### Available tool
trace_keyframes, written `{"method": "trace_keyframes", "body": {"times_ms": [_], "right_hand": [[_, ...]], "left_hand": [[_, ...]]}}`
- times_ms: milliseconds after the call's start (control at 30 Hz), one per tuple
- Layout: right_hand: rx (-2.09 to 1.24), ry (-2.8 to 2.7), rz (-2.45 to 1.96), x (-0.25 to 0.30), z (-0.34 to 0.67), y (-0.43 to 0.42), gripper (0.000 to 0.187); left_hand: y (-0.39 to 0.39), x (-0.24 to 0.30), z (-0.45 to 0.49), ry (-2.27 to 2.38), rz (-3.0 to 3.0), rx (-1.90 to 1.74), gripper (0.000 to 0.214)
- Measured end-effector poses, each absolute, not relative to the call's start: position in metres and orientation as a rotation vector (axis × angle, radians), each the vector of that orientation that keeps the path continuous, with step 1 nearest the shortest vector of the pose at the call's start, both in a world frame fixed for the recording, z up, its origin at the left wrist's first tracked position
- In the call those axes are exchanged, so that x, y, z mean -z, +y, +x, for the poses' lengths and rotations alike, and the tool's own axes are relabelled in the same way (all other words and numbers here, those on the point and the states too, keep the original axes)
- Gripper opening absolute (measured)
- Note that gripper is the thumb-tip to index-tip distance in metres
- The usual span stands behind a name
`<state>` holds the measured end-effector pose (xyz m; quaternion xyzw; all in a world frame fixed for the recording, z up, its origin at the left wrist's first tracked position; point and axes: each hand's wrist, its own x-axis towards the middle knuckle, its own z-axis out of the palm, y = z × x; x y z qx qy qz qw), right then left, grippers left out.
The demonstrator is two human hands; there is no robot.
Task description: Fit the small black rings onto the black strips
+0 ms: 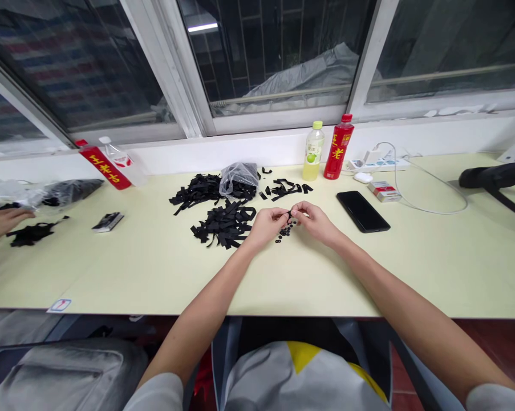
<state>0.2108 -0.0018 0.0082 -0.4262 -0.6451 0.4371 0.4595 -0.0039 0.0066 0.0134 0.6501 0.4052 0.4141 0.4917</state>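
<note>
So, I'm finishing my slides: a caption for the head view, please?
Left hand and right hand pinch a small black piece near scattered round black parts, beside piles of black strips.

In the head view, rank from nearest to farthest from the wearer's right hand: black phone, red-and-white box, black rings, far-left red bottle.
1. Black rings: left of the right hand.
2. Black phone: to its right.
3. Red-and-white box: farther right.
4. Far-left red bottle: by the wall.

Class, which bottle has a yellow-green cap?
The bottle of pale yellow drink, beside the right-hand red bottle. That one and the left-hand red bottle have red caps; the clear bottle a white one.
</note>
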Motion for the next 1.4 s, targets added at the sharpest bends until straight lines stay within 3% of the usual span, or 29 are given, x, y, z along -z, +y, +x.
{"method": "trace_keyframes", "body": {"times_ms": [300, 800, 1133, 1400], "right_hand": [[-1.286, -1.375, -0.953, -0.01, 0.205, -0.003, 0.063], [-1.346, -1.294, -0.944, -0.021, 0.206, -0.009, 0.047], [-1.353, -1.279, -0.927, -0.019, 0.208, -0.008, 0.046], [-1.203, -1.433, -0.983, -0.023, 0.213, -0.009, 0.027]], "left_hand": [[0.006, -0.013, -0.008, 0.899, 1.559, -1.058, 0.039], [0.012, -0.008, -0.014, 0.885, 1.604, -1.077, 0.048], [0.005, -0.008, -0.011, 0.911, 1.716, -1.11, 0.04], [-0.004, -0.02, -0.008, 1.039, 1.85, -1.088, 0.038]]}}
